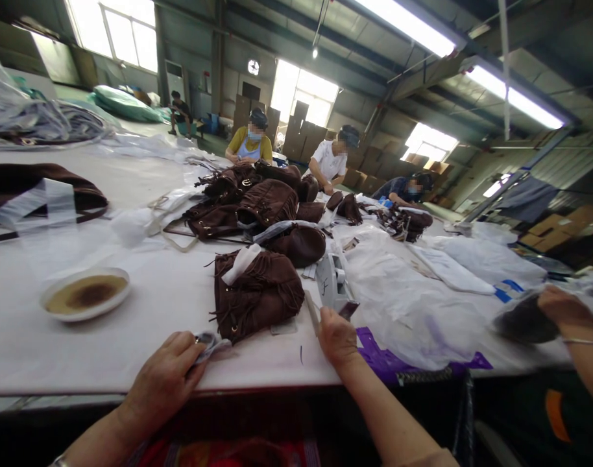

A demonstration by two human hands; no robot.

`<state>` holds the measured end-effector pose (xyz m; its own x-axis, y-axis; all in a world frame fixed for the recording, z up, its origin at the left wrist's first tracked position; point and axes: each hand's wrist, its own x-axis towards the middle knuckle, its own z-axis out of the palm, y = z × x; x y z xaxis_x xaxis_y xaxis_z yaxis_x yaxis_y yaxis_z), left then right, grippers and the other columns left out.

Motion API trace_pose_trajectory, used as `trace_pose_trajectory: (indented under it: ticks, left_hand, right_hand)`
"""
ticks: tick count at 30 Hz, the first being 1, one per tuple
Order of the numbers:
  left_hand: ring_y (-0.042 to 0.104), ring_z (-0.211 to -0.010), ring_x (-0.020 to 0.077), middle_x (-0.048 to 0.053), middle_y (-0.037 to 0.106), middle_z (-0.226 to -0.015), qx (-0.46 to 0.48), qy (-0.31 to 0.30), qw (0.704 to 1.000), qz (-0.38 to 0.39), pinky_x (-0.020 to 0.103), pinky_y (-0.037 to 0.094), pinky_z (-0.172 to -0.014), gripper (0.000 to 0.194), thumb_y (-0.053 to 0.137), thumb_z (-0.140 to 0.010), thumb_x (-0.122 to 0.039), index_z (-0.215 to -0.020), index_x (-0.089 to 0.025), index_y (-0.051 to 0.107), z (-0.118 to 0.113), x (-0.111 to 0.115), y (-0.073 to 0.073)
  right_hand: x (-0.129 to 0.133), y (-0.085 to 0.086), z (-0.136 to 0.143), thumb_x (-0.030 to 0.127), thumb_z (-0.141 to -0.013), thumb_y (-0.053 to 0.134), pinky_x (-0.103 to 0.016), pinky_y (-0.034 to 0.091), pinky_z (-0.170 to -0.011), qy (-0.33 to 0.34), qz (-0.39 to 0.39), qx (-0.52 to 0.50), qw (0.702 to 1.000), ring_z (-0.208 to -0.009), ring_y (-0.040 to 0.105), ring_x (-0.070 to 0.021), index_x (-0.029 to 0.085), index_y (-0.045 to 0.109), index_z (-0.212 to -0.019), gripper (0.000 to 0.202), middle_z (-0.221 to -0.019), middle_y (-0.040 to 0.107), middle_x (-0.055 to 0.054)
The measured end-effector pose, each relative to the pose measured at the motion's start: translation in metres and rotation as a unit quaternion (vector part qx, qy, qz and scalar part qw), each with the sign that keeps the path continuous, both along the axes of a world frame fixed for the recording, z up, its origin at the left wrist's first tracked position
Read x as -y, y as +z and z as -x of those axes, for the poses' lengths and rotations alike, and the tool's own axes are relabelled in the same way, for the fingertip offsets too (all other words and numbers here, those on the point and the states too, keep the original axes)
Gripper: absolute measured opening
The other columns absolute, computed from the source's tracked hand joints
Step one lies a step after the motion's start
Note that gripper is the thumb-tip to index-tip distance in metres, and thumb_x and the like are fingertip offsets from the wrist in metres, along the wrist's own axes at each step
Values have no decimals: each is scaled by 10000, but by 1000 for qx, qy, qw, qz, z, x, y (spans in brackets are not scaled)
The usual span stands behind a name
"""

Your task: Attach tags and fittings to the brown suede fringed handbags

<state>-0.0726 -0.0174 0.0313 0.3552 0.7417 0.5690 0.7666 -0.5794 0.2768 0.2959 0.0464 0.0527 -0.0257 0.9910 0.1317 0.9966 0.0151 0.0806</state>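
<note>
Near the table's front edge, my left hand (pixel 167 366) is closed on a crumpled greyish-white cloth (pixel 213 347); a small shiny spot shows by the fingertips. My right hand (pixel 338 334) has its fingers closed at the lower end of a thin, pale flat strip (pixel 312 312). Between and beyond my hands lies a dark brown fringed bag (pixel 257 295) with a crumpled white piece (pixel 241 263) on top. Just past my right hand stands a grey tape dispenser (pixel 331 282). Neither hand touches the bag.
A white plate (pixel 58 316) of brownish liquid sits left. More brown bags (pixel 267 201) are heaped behind. Clear plastic bags (pixel 398 292) and purple plastic (pixel 374 353) lie right. A neighbour's hand (pixel 564 308) holds something dark at far right. Several people work across the table (pixel 170 285).
</note>
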Motion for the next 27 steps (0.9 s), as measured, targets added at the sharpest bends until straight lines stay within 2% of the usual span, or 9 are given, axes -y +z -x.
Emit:
trace_pose_trajectory:
  ticks: [5, 9, 13, 18, 23, 27]
  left_hand:
    - [557, -816, 207, 84, 589, -838, -10, 1, 1000, 12, 324, 488, -754, 169, 522, -929, -217, -927, -160, 681, 1, 1, 0]
    - [560, -832, 214, 83, 590, -856, -5, 0, 1000, 17, 337, 480, -773, 158, 527, -928, -204, -942, -155, 677, 1, 1, -1]
    - [559, -831, 217, 81, 589, -862, 3, -1, 999, 34, 346, 473, -788, 148, 537, -931, -213, -940, -160, 675, 1, 0, -4]
    - [554, -835, 219, 85, 583, -858, 6, 0, 999, 42, 355, 464, -797, 158, 533, -947, -228, -902, -161, 669, 0, 0, -4]
    - [543, -827, 217, 87, 577, -853, 2, -2, 1000, 31, 356, 458, -784, 166, 531, -952, -236, -884, -157, 661, -1, 0, -3]
    - [544, -822, 213, 92, 583, -853, 1, 0, 1000, 26, 355, 468, -777, 183, 514, -958, -235, -894, -149, 662, -1, 1, -1]
  right_hand:
    - [2, -2, -11, 184, -926, 558, -292, 484, -842, 123, 58, -104, 985, -917, 636, -214, 140, 656, -1011, 137, -967, 647, -102]
    - [-6, 4, -34, 102, -913, 541, -235, 464, -847, 213, 98, -143, 961, -901, 614, -170, 162, 682, -991, 172, -952, 627, -70]
    - [-12, 6, -43, 41, -913, 464, -222, 454, -837, 245, 108, -116, 957, -888, 601, -163, 158, 675, -932, 242, -988, 630, -75]
    - [-14, 12, -40, 49, -898, 502, -216, 445, -865, 277, 127, -83, 949, -943, 599, -165, 163, 659, -996, 218, -1076, 634, -76]
    - [-17, 22, -38, 28, -889, 475, -254, 454, -789, 293, 140, -20, 946, -856, 601, -182, 147, 659, -968, 232, -1012, 629, -101]
    - [-20, 23, -37, 31, -899, 453, -288, 459, -773, 313, 148, 23, 938, -834, 585, -198, 129, 658, -979, 241, -981, 612, -117]
